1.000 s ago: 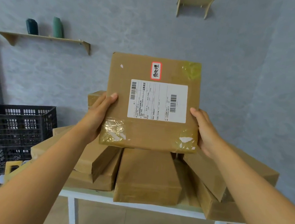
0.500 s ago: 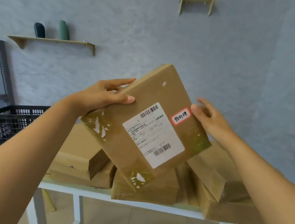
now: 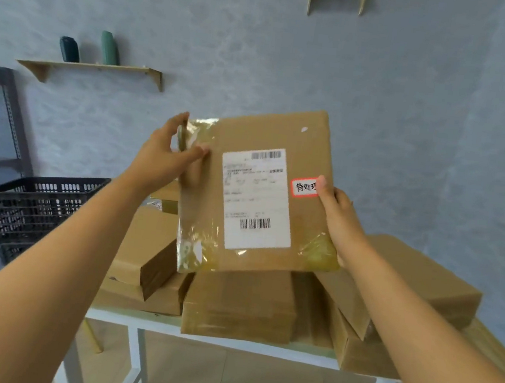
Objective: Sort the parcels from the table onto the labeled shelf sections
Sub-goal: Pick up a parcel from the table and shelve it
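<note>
Parcel (image 3: 260, 192) held up mid-frame above the table (image 3: 167, 323), white shipping label facing camera, red-bordered sticker (image 3: 305, 188) at right edge. Left hand (image 3: 167, 156) gripping upper-left taped corner, thumb on front. Right hand (image 3: 336, 213) clasping right edge, thumb over sticker. More brown parcels (image 3: 238, 303) stacked on the table below. Black crate (image 3: 35, 207) at left, wall shelf (image 3: 95, 68) upper left; print too blurred to read, probably handwritten.

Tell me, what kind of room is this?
Probably a parcel sorting room. Brown parcels are piled on a white table, both hands hold up a labelled parcel, and a black plastic crate sits nearby.
</note>
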`<state>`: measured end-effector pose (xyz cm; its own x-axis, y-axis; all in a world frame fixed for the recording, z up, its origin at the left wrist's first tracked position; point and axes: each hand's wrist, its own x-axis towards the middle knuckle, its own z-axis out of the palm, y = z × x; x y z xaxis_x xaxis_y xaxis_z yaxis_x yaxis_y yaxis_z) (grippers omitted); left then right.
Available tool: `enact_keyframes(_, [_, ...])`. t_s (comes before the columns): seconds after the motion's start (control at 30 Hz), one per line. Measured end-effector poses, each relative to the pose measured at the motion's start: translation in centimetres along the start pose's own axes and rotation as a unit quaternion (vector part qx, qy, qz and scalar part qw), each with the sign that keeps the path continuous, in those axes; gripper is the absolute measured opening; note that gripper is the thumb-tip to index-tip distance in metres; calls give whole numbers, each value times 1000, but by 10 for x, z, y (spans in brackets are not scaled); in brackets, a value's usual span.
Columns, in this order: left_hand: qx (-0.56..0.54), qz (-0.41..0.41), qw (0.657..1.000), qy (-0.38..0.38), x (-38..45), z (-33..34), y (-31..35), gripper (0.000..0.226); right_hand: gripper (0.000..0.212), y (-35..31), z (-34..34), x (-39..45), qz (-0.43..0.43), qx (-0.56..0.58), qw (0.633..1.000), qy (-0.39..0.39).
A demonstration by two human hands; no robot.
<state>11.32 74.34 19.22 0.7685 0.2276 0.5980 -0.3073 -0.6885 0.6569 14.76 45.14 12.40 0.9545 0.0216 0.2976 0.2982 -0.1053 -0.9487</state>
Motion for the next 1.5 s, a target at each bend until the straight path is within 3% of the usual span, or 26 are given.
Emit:
enact_keyframes(0.07, [-62, -76, 995, -1, -8, 13, -6, 91, 97, 0, -1, 1, 14, 13, 1000, 10])
enact_keyframes(0.13, [-173, -163, 971, -29, -18, 20, -11, 96, 96, 0, -2, 0, 22, 16, 1000, 6])
enact_keyframes(0.23, [-367, -251, 884, -144, -34, 27, -23, 74, 92, 1, -3, -1, 31, 18, 999, -11])
enact_keyframes(0.37, [-445, -253, 851, -118, -43, 42, -39, 61, 88, 6, -2, 0, 43, 6, 999, -10])
enact_keyframes(0.47, [-467, -241, 844, -105, -38, 50, -36, 51, 85, 10, -2, 3, 70, 25, 997, -12])
enact_keyframes(0.6, [-452, -216, 852, -148, -25, 57, -23, 40, 79, 20, -13, 6, 102, 92, 990, -13])
enact_keyframes(0.83, [-406, -145, 889, -152, -15, 82, -16, 58, 60, 22, -33, 1, 64, 105, 988, 99])
enact_keyframes(1.1, [-404, -184, 866, -231, -16, 109, -29, 53, 49, 8, -39, -49, 83, 83, 976, 184])
enact_keyframes(1.23, [-419, -150, 852, -277, -18, 107, -34, 58, 41, 2, -29, -89, 53, 62, 965, 250])
enact_keyframes(1.37, [-441, -114, 837, -303, -35, 103, -35, 42, 38, -3, -12, -132, 32, 28, 946, 322])
enact_keyframes(1.5, [-460, -90, 811, -350, -60, 99, -23, 47, 32, -8, -5, -181, 22, -10, 919, 394])
